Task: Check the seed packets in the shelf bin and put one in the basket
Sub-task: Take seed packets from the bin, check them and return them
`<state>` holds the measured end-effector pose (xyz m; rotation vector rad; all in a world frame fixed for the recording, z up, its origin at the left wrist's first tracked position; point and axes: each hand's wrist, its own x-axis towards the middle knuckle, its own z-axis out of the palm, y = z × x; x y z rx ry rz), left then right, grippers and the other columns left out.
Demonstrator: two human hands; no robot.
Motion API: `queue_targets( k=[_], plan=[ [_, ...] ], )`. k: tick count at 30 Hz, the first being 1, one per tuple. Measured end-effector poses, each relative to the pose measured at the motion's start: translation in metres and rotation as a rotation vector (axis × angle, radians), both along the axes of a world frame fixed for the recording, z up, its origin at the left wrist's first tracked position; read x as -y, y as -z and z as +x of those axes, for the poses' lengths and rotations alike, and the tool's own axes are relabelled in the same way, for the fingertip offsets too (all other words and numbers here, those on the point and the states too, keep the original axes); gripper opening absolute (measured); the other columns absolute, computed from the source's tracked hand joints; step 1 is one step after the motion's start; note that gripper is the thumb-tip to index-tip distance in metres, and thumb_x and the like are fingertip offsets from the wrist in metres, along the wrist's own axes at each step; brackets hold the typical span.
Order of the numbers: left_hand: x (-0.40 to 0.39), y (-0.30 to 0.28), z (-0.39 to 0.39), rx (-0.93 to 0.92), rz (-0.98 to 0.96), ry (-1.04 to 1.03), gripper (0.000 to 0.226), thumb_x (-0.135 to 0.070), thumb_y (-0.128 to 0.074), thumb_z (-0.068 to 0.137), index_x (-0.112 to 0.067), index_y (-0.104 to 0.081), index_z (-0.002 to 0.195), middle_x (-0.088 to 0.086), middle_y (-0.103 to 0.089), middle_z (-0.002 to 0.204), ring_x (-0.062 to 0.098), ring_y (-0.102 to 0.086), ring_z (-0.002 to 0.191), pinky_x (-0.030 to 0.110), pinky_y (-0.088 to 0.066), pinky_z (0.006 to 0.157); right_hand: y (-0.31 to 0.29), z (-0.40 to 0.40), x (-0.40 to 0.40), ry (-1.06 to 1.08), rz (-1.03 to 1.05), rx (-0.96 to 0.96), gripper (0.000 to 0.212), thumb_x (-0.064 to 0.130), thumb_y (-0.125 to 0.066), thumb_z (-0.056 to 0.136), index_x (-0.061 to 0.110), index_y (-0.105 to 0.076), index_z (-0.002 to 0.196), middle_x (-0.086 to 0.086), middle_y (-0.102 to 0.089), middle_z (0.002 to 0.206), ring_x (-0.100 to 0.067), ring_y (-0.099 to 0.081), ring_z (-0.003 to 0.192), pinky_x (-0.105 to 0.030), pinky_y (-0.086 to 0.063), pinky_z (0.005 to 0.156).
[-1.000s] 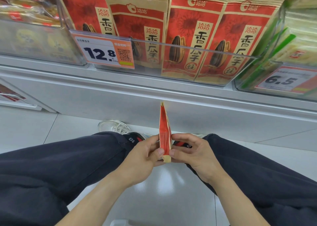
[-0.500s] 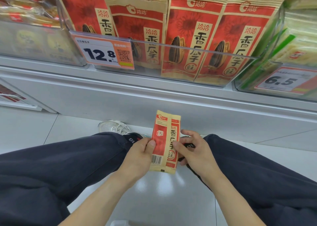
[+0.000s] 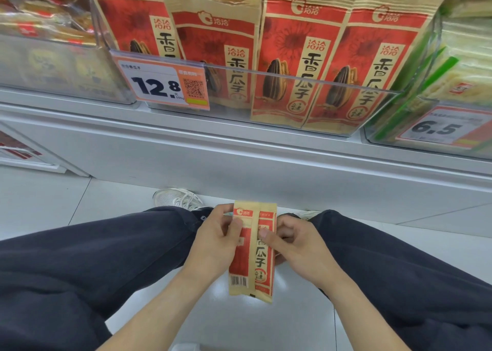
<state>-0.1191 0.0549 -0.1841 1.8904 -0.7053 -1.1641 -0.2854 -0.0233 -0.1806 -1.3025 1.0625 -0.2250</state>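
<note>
I hold a red and tan seed packet (image 3: 253,260) upright between my knees, its back with the barcode facing me. My left hand (image 3: 215,244) grips its left edge with the thumb on the face. My right hand (image 3: 292,246) pinches its right edge, thumb on the front. Above, a clear shelf bin (image 3: 292,81) holds several larger packets of the same red design (image 3: 300,63) standing upright. No basket is in view.
An orange price tag reading 12.8 (image 3: 159,84) hangs on the bin's front. A bin of green packets (image 3: 439,89) with a 6.5 tag stands to the right, another bin (image 3: 53,65) to the left. My dark trouser legs flank the packet above a white tiled floor (image 3: 253,321).
The packet was edge-on to me, then turned to show its back; both hands have lowered it slightly and shifted their grip along its edges.
</note>
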Motion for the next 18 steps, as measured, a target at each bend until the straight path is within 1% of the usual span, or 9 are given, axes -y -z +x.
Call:
queue_targets(
  k=[2,4,7,10,13,14,15,17,18],
  plan=[
    [-0.002,0.002,0.0,0.078,-0.015,0.039,0.021,-0.017,-0.052,0.104,-0.024,-0.058,0.123,-0.01,-0.074,0.097,0.002,-0.072,0.083,0.028,-0.06,0.078,0.0,0.001,-0.003,-0.031,0.007,0.027,0.017,0.026,-0.067,0.097,0.01,-0.071,0.104,-0.008,-0.079,0.091,-0.023,-0.078,0.082,-0.032,-0.062,0.066],
    [-0.003,0.004,0.001,0.11,-0.022,0.04,0.022,-0.017,-0.052,0.104,-0.023,-0.058,0.124,-0.01,-0.075,0.096,0.002,-0.072,0.083,0.032,-0.061,0.08,-0.001,0.003,-0.005,-0.026,0.012,0.047,0.022,0.029,-0.063,0.099,0.01,-0.072,0.105,-0.007,-0.079,0.092,-0.024,-0.078,0.082,-0.032,-0.062,0.064],
    [-0.002,0.004,0.003,0.127,-0.023,0.032,0.028,-0.019,-0.052,0.104,-0.029,-0.053,0.13,-0.013,-0.073,0.096,-0.002,-0.071,0.083,0.024,-0.059,0.076,-0.003,0.004,-0.005,-0.008,0.009,0.059,0.026,0.031,-0.058,0.101,0.009,-0.073,0.103,-0.007,-0.079,0.09,-0.027,-0.077,0.079,-0.036,-0.064,0.064],
    [-0.003,0.0,-0.002,0.183,-0.048,0.027,0.047,-0.028,-0.058,0.1,-0.04,-0.041,0.142,-0.023,-0.066,0.102,-0.01,-0.067,0.085,0.018,-0.057,0.073,-0.002,0.004,-0.005,0.009,-0.047,0.052,0.025,0.029,-0.058,0.102,0.011,-0.076,0.1,-0.005,-0.08,0.087,-0.025,-0.077,0.077,-0.039,-0.064,0.064],
    [-0.005,-0.002,-0.008,0.224,-0.077,0.073,0.06,-0.039,-0.067,0.094,-0.042,-0.038,0.146,-0.025,-0.064,0.113,-0.009,-0.063,0.099,0.021,-0.057,0.085,-0.002,0.002,-0.003,0.01,-0.16,0.028,0.022,0.03,-0.061,0.1,0.017,-0.079,0.099,-0.001,-0.079,0.086,-0.019,-0.077,0.079,-0.038,-0.063,0.065],
    [-0.005,-0.002,-0.009,0.246,-0.082,0.094,0.064,-0.041,-0.068,0.092,-0.04,-0.037,0.148,-0.023,-0.063,0.12,-0.006,-0.062,0.105,0.024,-0.056,0.091,-0.002,0.001,-0.003,-0.011,-0.196,0.015,0.023,0.033,-0.061,0.1,0.019,-0.079,0.099,-0.001,-0.078,0.086,-0.019,-0.076,0.079,-0.039,-0.063,0.066],
    [-0.006,-0.001,-0.009,0.261,-0.087,0.106,0.067,-0.043,-0.069,0.091,-0.038,-0.036,0.15,-0.021,-0.061,0.125,-0.002,-0.061,0.11,0.028,-0.055,0.095,-0.001,0.001,-0.003,-0.038,-0.228,0.003,0.025,0.037,-0.061,0.099,0.021,-0.08,0.098,-0.002,-0.077,0.085,-0.024,-0.074,0.079,-0.044,-0.062,0.068],
    [-0.006,-0.001,-0.009,0.269,-0.086,0.114,0.07,-0.042,-0.07,0.091,-0.036,-0.036,0.152,-0.018,-0.062,0.127,0.003,-0.061,0.114,0.034,-0.054,0.098,-0.001,0.0,-0.004,-0.087,-0.295,-0.011,0.034,0.046,-0.06,0.099,0.019,-0.079,0.093,-0.007,-0.075,0.082,-0.037,-0.069,0.08,-0.057,-0.057,0.072],
    [-0.006,-0.001,-0.009,0.273,-0.086,0.121,0.069,-0.042,-0.069,0.091,-0.035,-0.036,0.152,-0.017,-0.063,0.126,0.005,-0.061,0.115,0.035,-0.054,0.098,0.0,-0.001,-0.005,-0.093,-0.311,-0.005,0.041,0.05,-0.059,0.099,0.015,-0.077,0.091,-0.01,-0.074,0.081,-0.041,-0.067,0.081,-0.06,-0.055,0.072]
  ],
)
